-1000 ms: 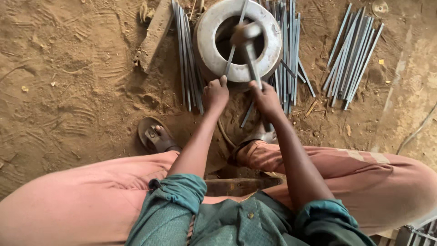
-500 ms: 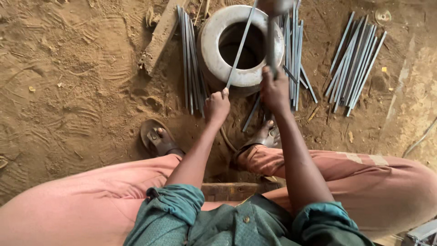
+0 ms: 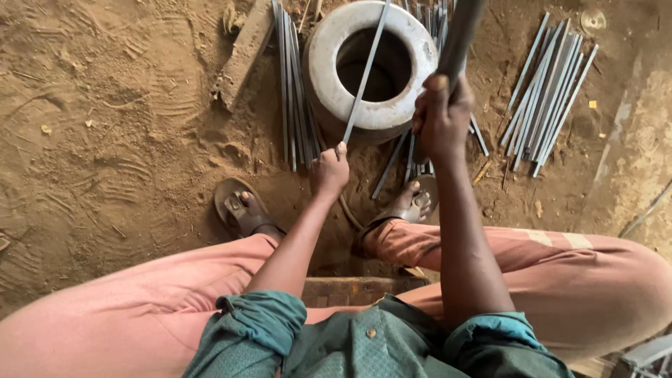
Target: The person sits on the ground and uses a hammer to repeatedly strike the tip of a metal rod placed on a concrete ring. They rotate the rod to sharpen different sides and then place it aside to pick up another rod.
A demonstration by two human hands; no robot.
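Seated on a low wooden stool [image 3: 350,288], a worker's left hand [image 3: 329,170] pinches a thin grey metal rod [image 3: 365,70] across the rim of a heavy pale metal ring [image 3: 329,63] at twelve o'clock. The right hand [image 3: 439,115] clenches a raised dark hammer handle [image 3: 458,35]; a downstroke looks due. Rod bundles crowd eleven and two o'clock; bare sand lies open at nine.

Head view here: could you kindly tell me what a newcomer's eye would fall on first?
First, the pale ring on the sand at top centre, with a thin rod slanting across its hole from the left hand. Next, the right hand raised beside it, gripping a dark handle that runs off the top edge. Bundles of rods lie either side.
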